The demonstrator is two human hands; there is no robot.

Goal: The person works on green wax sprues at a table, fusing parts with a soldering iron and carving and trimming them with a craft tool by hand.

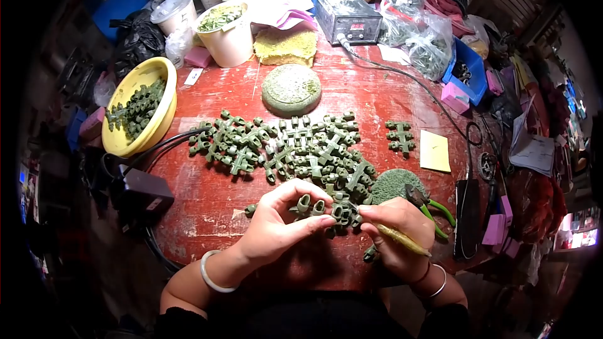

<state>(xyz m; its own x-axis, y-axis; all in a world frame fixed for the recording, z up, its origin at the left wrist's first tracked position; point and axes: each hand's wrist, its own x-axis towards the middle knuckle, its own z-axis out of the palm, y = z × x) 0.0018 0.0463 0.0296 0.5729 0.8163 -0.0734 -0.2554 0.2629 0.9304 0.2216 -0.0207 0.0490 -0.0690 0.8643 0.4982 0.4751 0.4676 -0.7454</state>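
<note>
Closest in, the left hand (276, 223) pinches a green wax cluster (326, 208) of little ring-shaped pieces, thumb and fingers closed on it at the near table (207, 194) edge. The right hand (397, 229) grips a pen-like tool (402, 240) with its tip right at the cluster. Just behind sits a big pile (289, 147) of similar green pieces, plus a small group (400, 136) off to the right. The yellow bowl (135, 108) on the left holds some more. Looks to me like plenty's left, judging by that pile versus the bowl.
</note>
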